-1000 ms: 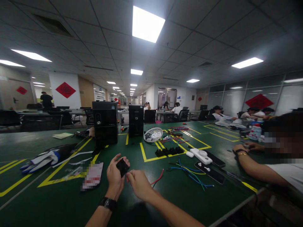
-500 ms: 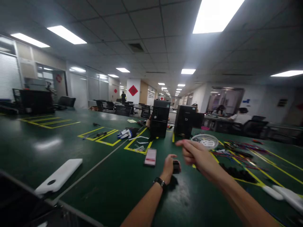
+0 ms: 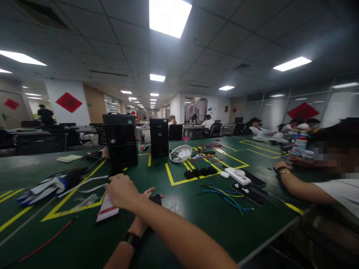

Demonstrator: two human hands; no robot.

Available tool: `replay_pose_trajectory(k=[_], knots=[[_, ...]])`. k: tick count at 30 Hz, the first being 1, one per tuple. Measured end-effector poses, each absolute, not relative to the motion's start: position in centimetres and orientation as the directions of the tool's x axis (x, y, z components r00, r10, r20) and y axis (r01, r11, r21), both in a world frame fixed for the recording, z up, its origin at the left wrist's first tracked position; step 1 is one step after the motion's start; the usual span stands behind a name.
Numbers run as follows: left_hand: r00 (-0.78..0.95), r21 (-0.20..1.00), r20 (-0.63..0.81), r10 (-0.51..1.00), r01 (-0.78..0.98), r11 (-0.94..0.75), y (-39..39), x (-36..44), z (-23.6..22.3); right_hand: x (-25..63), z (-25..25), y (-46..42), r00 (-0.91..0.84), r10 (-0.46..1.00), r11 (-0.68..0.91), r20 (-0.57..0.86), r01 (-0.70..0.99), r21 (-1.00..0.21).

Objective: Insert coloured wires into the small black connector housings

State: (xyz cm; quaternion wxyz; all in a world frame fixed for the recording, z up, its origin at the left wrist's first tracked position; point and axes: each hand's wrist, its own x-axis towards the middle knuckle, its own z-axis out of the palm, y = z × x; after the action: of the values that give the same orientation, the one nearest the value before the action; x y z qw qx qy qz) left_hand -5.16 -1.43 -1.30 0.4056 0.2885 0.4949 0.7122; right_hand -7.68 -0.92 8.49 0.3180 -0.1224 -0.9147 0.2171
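My left hand [image 3: 143, 216], with a black watch on its wrist, is low over the green table and closed on a small black block-like object [image 3: 156, 201]. My right hand [image 3: 123, 191] reaches across above my left wrist, its fingers curled together and pointing down and left. Whatever its fingertips may pinch is too small or hidden to name. Just below those fingers lies a flat phone-like item with a white and red face [image 3: 108, 210]. Behind my right hand stands a black computer tower [image 3: 122, 144].
A second black tower [image 3: 159, 137], a white round basket [image 3: 181, 153], blue and green wires [image 3: 227, 198] and a white power strip [image 3: 238, 176] are on the table [image 3: 185, 224]. Gloves [image 3: 46, 190] lie at left. Another person's arm [image 3: 305, 190] rests at the right.
The view has swung to the right, bringing the co-worker on the right into sight. My right hand has moved from the right of my left hand across to its left, beside the phone-like item.
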Motion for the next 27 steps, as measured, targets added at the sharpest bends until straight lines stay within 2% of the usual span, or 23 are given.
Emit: replay_pose_trajectory(k=[1, 3, 7, 10, 12, 14, 16, 18, 21, 27], knots=[[-0.533, 0.919, -0.009, 0.846, -0.338, -0.203, -1.3, -5.1, -1.5, -4.7, 7.4, 0.3, -0.731, 0.404, 0.884, 0.55, 0.156, -0.441], [-0.598, 0.889, -0.079, 0.798, -0.404, -0.215, -1.0, -4.8, -1.6, 1.0, 5.7, 2.4, -0.734, 0.386, 0.905, 0.558, 0.185, -0.383], [-0.745, 0.93, -0.147, 0.651, -0.329, -0.166, -0.4, -4.6, -0.8, 7.7, 3.7, 4.9, -0.864, 0.227, 0.918, 0.45, 0.035, -0.396], [-0.786, 0.954, -0.144, 0.601, -0.271, -0.126, -0.3, -4.7, -0.3, 8.3, 2.8, 6.3, -0.878, 0.174, 0.914, 0.445, -0.024, -0.405], [-0.807, 0.988, -0.053, 0.588, -0.128, -0.087, -0.5, -4.6, -0.2, 7.2, 2.3, 7.5, -0.866, 0.213, 0.917, 0.453, 0.017, -0.398], [-0.833, 0.981, 0.168, 0.528, 0.194, -0.006, -0.9, -4.3, -0.3, 5.5, 2.0, 9.0, -0.859, 0.312, 0.91, 0.405, 0.149, -0.386], [-0.763, 0.853, 0.423, 0.489, 0.518, 0.07, -1.3, -4.0, -0.5, 3.6, 1.8, 10.7, -0.847, 0.42, 0.884, 0.326, 0.301, -0.357], [-0.643, 0.724, 0.555, 0.528, 0.686, 0.075, -1.4, -3.7, -0.8, 2.0, 1.8, 12.1, -0.829, 0.485, 0.859, 0.279, 0.392, -0.33], [-0.498, 0.62, 0.601, 0.626, 0.784, 0.029, -1.2, -3.7, -1.1, 0.9, 1.8, 13.2, -0.786, 0.533, 0.839, 0.312, 0.445, -0.313], [-0.354, 0.578, 0.599, 0.719, 0.812, -0.081, -0.5, -3.3, -0.9, 6.6, 1.9, 13.3, -0.676, 0.643, 0.761, 0.359, 0.614, -0.209]])
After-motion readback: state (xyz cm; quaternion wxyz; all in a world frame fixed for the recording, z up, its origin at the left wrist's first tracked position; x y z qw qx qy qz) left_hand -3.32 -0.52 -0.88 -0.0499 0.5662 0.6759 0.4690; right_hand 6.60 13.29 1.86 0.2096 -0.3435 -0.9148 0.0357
